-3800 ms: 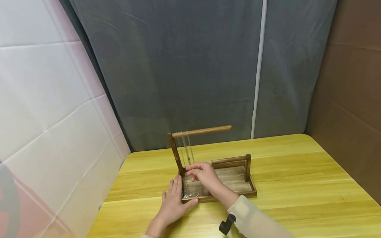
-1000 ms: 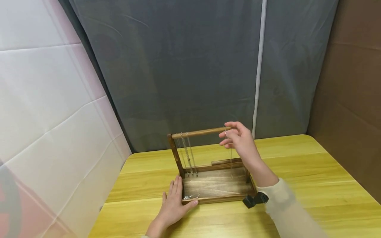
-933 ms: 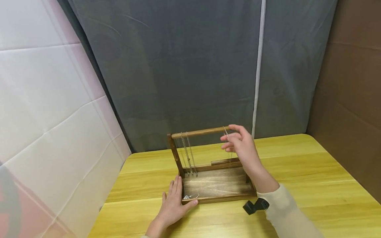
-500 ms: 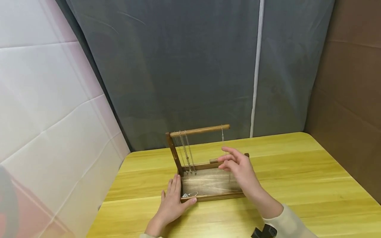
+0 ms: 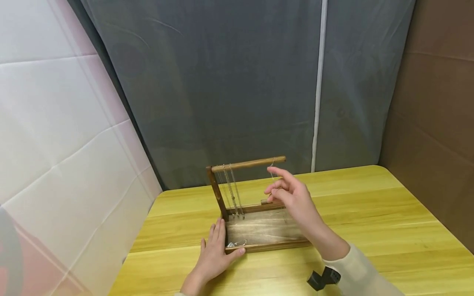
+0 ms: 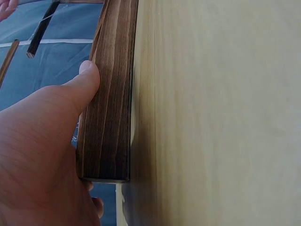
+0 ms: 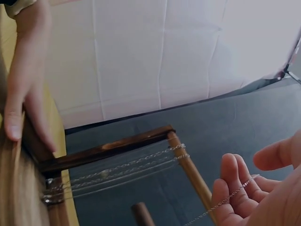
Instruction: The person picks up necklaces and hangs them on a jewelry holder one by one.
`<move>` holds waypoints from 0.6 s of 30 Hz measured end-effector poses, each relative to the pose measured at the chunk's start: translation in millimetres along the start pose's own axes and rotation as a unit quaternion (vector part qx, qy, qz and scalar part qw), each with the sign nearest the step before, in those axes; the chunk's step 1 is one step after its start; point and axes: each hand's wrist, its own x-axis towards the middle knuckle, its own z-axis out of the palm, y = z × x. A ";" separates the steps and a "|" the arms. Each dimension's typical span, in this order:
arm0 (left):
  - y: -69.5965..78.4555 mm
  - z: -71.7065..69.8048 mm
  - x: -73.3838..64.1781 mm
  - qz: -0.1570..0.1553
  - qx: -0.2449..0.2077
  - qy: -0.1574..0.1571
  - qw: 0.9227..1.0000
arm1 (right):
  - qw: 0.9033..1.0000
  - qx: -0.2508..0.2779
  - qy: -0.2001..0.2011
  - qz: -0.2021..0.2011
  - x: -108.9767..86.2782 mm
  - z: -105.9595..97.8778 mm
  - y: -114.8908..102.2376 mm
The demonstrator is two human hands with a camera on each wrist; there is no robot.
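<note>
A brown wooden jewellery stand has a shallow tray (image 5: 274, 246), a tall post and an upper rod (image 5: 248, 163). Several thin necklaces (image 5: 232, 193) hang near the rod's left end. Another fine chain necklace (image 5: 273, 161) hangs near its free right end. My right hand (image 5: 300, 203) is beside this necklace, and in the right wrist view its chain (image 7: 218, 204) runs across my loosely bent fingers, the thumb apart. At the tray's front left corner rests my left hand (image 5: 214, 257), its straight fingers along the side and its thumb (image 6: 84, 82) on the front wall.
A small silvery heap of jewellery (image 5: 232, 244) lies in the tray's front left corner. A lower rod (image 5: 264, 201) is mostly hidden behind my right hand. Yellow wooden table (image 5: 370, 230) surrounds the stand, with a grey curtain (image 5: 222, 82) behind.
My right hand has carried a necklace from the left part of the stand to the rod's right end, where it now hangs. Since then the hand dipped and rose slightly leftward. My left hand stays put.
</note>
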 end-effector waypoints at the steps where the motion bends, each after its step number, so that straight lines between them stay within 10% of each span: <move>1: 0.3 -0.4 -0.1 0.001 0.000 0.002 1.000 | 1.000 0.003 -0.006 -0.002 2.7 2.0 -2.2; 18: 1.4 -2.5 -1.3 0.002 0.003 0.004 1.000 | 0.999 0.016 -0.028 0.018 21.3 25.1 -1.9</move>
